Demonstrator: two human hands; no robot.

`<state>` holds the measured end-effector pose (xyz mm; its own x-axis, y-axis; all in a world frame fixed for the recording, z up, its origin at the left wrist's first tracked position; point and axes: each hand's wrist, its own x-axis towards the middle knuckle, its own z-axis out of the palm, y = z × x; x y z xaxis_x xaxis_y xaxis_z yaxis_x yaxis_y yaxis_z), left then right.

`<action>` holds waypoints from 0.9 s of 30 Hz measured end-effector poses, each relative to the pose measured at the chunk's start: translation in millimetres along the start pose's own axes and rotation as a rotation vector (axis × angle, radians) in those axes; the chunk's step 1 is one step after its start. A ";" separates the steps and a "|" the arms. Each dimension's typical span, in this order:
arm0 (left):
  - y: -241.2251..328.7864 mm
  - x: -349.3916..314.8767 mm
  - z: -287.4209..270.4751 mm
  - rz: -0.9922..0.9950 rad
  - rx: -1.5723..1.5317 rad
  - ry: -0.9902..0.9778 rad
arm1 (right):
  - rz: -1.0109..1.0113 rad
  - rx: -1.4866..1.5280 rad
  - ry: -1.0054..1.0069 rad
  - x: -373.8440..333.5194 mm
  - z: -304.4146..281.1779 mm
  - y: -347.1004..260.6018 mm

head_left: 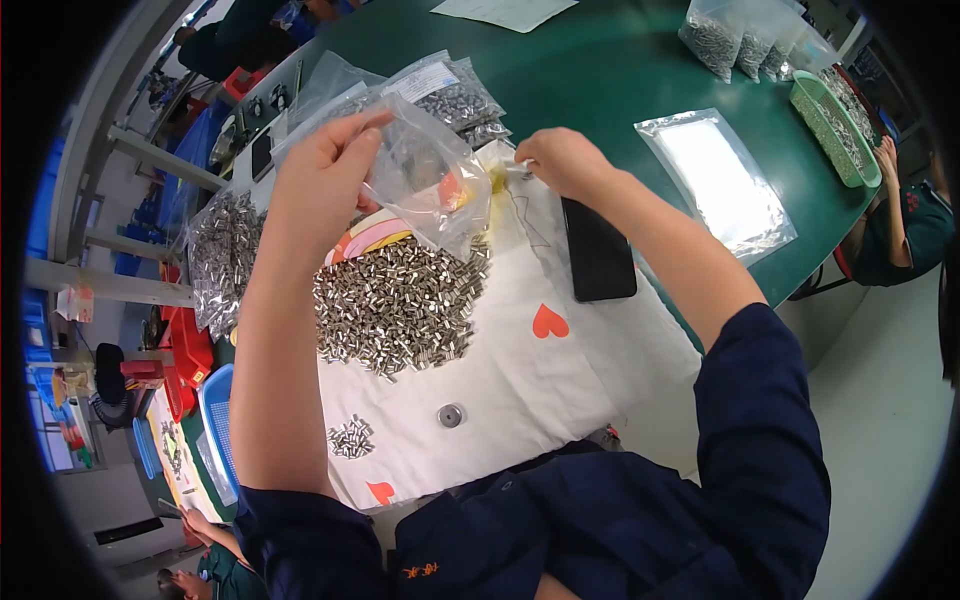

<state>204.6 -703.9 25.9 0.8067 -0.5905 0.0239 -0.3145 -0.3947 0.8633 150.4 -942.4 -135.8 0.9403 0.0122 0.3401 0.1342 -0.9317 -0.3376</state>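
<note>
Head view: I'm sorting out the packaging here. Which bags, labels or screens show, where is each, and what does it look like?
Clear plastic bag: held up in left hand and right hand, over the pile of metal parts.
Bags with white label: behind the hands, clear, holding small metal parts.
Flat shiny bag: right, on the green table, rectangular.
Filled bags: far right, clear, grey contents.
Phone: on the white cloth, black, screen dark.

On the green surface (620,70) before you, a black phone (598,250) lies at the edge of a white cloth (530,380) printed with orange hearts. A flat empty clear pouch (718,180) rests to your right, well apart from a green tray (835,125) of small metal parts. Filled bags (740,35) stand near the tray, and a small round washer (450,415) sits on the cloth.
</note>
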 end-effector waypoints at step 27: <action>-5.3 -17.7 -12.7 0.016 -0.017 0.009 | 0.117 -0.101 -0.099 14.2 26.5 1.6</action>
<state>198.4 -682.5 27.3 0.8062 -0.5901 0.0423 -0.3187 -0.3729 0.8714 172.3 -934.0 -154.8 0.9746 -0.0678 0.2135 -0.0058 -0.9605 -0.2781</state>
